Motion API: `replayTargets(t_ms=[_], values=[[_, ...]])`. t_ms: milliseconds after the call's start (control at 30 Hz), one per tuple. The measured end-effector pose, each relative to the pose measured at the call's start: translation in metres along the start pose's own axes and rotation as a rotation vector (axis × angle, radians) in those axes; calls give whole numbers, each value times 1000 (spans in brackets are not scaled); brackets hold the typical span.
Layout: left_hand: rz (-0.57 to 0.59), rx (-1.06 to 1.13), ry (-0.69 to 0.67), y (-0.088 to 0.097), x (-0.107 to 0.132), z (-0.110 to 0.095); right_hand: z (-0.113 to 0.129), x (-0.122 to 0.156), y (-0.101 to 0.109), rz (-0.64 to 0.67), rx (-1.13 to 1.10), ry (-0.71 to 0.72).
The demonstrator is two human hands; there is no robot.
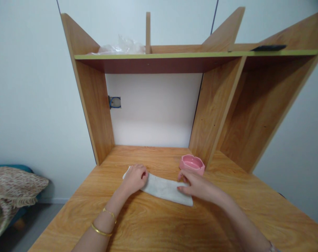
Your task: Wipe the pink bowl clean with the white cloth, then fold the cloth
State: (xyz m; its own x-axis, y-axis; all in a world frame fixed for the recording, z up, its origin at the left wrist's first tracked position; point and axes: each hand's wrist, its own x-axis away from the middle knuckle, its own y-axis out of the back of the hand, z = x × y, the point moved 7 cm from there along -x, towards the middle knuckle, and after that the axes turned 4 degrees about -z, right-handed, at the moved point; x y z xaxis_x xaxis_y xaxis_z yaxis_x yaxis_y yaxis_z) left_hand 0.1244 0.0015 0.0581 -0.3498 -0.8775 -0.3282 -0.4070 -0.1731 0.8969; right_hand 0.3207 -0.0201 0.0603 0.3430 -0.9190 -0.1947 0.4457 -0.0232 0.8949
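Observation:
A pale grey-white strip of cloth (161,188) lies flat on the wooden desk, slanting down slightly to the right. My left hand (136,177) rests over its left part with the fingers curled down on the fabric, and a small tip of cloth shows beyond the hand. Above the right end, my right hand (194,185) has its thumb and fingers apart with a gap between them. Behind that hand stands a pink ashtray (192,163), its near side partly covered by the fingers.
A wooden shelf unit (93,105) rises from the back of the desk (148,224). Its top shelf holds a clear plastic bag (122,46) and a flat black object (269,47). An open wall socket box (115,102) shows blue wire. Patterned fabric (14,185) lies at the far left.

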Motion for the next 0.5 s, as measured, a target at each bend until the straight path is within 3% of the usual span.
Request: replayTargets(t_ms=[133,233,400,500], values=[[69,83,14,-6,5,-7,38,12,-20,104,188,83],[108,105,-65,-9,9,-14,54,11,-33,94,325,110],[203,67,-150,-17,17,-20,60,-2,-40,-8,432,137],[151,18,-116,-16,15,-20,55,-8,-34,-74,398,83]])
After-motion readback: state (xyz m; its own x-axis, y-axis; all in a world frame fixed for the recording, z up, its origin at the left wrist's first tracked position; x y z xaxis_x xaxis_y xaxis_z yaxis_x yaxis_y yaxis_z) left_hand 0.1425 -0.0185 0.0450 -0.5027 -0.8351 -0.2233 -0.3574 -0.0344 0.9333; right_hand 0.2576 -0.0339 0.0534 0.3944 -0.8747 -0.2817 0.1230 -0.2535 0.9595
